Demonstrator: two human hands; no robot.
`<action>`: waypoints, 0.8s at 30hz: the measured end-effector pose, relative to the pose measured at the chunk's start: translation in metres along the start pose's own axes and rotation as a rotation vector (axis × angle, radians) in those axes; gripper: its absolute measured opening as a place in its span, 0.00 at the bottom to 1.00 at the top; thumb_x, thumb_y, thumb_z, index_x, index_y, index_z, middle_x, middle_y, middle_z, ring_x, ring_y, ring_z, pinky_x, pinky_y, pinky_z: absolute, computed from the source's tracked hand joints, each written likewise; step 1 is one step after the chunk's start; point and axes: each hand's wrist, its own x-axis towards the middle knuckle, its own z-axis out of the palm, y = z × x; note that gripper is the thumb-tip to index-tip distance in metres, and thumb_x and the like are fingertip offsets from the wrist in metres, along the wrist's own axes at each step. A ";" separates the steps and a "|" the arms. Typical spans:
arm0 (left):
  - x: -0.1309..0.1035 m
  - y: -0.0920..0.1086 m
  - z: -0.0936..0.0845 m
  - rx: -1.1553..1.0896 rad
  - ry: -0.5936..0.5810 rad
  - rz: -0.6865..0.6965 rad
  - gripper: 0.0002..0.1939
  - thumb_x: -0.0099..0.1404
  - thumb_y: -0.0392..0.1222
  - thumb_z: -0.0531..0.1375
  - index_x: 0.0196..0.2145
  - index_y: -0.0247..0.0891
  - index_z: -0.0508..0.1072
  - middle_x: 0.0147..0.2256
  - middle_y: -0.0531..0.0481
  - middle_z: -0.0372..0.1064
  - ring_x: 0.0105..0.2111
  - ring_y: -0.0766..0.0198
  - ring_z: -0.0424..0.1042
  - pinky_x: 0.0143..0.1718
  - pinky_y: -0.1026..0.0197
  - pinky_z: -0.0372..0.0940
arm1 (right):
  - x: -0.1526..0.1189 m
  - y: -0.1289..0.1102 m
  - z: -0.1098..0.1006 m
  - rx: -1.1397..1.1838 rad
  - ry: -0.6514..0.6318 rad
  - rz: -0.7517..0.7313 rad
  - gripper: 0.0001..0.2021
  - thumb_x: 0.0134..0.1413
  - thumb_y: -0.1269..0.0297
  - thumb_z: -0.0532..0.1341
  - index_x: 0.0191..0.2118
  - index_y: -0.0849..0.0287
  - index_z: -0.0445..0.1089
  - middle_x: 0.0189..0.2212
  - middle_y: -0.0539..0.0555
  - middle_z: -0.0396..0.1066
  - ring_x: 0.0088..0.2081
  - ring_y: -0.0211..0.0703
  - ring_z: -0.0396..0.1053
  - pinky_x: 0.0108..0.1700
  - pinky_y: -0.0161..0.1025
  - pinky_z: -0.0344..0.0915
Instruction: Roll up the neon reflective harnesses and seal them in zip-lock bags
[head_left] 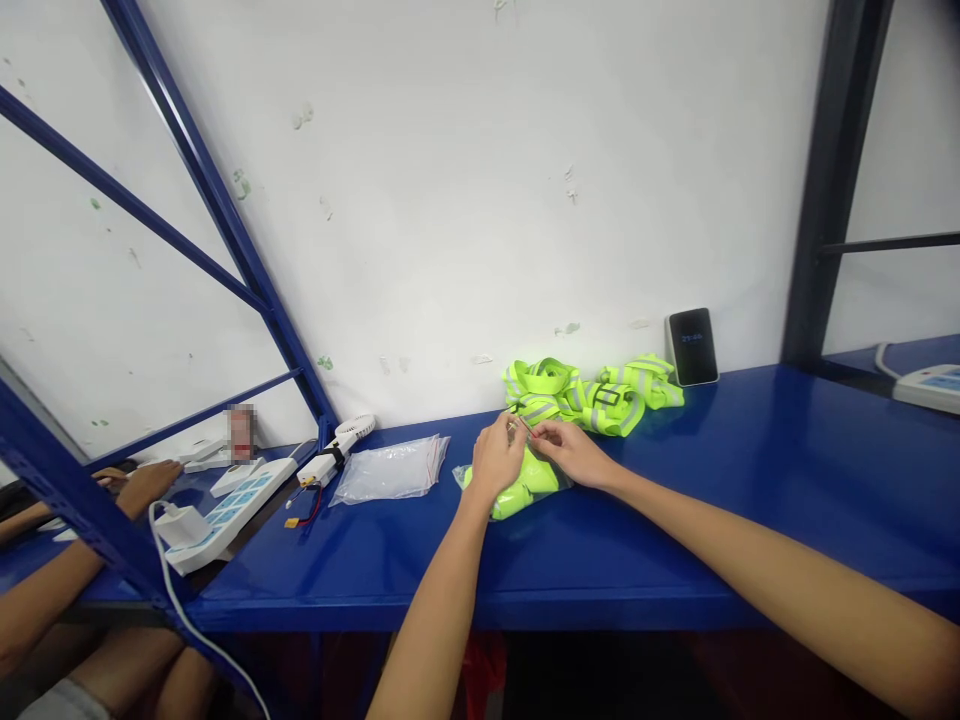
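A clear zip bag (562, 484) with folded neon-yellow material (517, 494) inside lies on the blue table. My left hand (495, 458) pinches the far edge of this bag, near a reddish strip. From the other side, my right hand (576, 455) has its fingertips closed on the same edge, close to the left ones. The fingers partly hide the bag's opening. Just beyond my hands is a heap of neon-yellow straps with grey reflective stripes (551, 380), loosely looped against the wall.
Flat clear bags (390, 470) lie to the left, beside a small white fan (354, 430) and a battery pack with wires (322, 465). A black-screened device (692, 345) leans on the wall. Beyond the blue frame post are a power strip (232, 515) and another person's hand (150, 484).
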 end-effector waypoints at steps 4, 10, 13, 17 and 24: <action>0.004 -0.003 -0.001 -0.085 -0.044 -0.017 0.10 0.64 0.44 0.54 0.31 0.39 0.71 0.31 0.51 0.73 0.31 0.63 0.69 0.33 0.64 0.58 | -0.002 -0.005 0.000 -0.035 0.001 -0.013 0.12 0.57 0.56 0.57 0.32 0.61 0.67 0.25 0.51 0.68 0.28 0.40 0.64 0.31 0.36 0.59; 0.003 -0.002 -0.003 -0.194 -0.038 0.077 0.10 0.64 0.41 0.53 0.31 0.38 0.72 0.33 0.51 0.75 0.34 0.64 0.71 0.38 0.64 0.62 | -0.003 -0.005 -0.001 -0.025 0.001 -0.012 0.15 0.58 0.52 0.56 0.31 0.60 0.67 0.24 0.50 0.67 0.26 0.39 0.62 0.29 0.35 0.57; 0.002 0.001 -0.004 -0.194 -0.034 0.079 0.09 0.64 0.41 0.54 0.30 0.38 0.72 0.33 0.51 0.75 0.36 0.63 0.72 0.40 0.63 0.63 | -0.003 -0.006 0.000 -0.080 0.021 -0.051 0.16 0.59 0.51 0.55 0.30 0.60 0.67 0.24 0.50 0.66 0.26 0.39 0.62 0.29 0.35 0.57; 0.000 0.002 -0.005 -0.203 -0.012 0.081 0.09 0.65 0.41 0.53 0.31 0.39 0.71 0.34 0.52 0.75 0.36 0.64 0.72 0.41 0.63 0.63 | -0.002 -0.006 0.001 -0.098 0.055 -0.078 0.16 0.60 0.52 0.54 0.31 0.60 0.68 0.25 0.50 0.66 0.28 0.39 0.62 0.31 0.36 0.58; -0.001 -0.005 -0.001 -0.131 0.099 -0.033 0.10 0.67 0.44 0.50 0.34 0.40 0.69 0.36 0.51 0.74 0.34 0.64 0.71 0.38 0.62 0.62 | -0.003 -0.004 -0.008 0.114 -0.098 0.142 0.18 0.53 0.50 0.60 0.23 0.60 0.66 0.18 0.47 0.61 0.22 0.36 0.58 0.27 0.36 0.56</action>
